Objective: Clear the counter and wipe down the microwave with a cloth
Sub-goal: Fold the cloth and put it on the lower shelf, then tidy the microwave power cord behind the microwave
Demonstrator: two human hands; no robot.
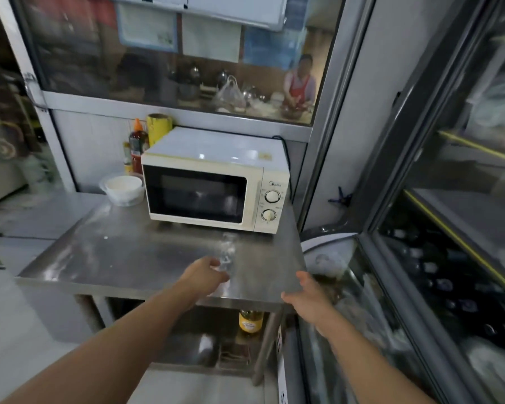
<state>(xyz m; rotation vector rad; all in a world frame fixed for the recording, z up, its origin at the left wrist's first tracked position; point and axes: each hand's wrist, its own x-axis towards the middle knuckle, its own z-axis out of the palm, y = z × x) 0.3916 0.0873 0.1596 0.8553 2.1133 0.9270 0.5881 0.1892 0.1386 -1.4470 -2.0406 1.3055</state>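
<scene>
A cream microwave [213, 185] with two dials stands at the back right of the steel counter [123, 252], its door closed. My left hand [207, 274] reaches over the counter's front part, fingers curled round a small clear, blurred object [226, 258] that I cannot identify. My right hand [308, 295] rests at the counter's front right corner, thumb on top of the edge. No cloth is visible.
A white lidded tub [123, 189], sauce bottles [137, 147] and a yellow roll [158, 126] stand left of the microwave. A yellow-labelled bottle [250, 320] sits on the shelf below. A glass-door fridge [449, 228] stands on the right. A person works behind the window [299, 83].
</scene>
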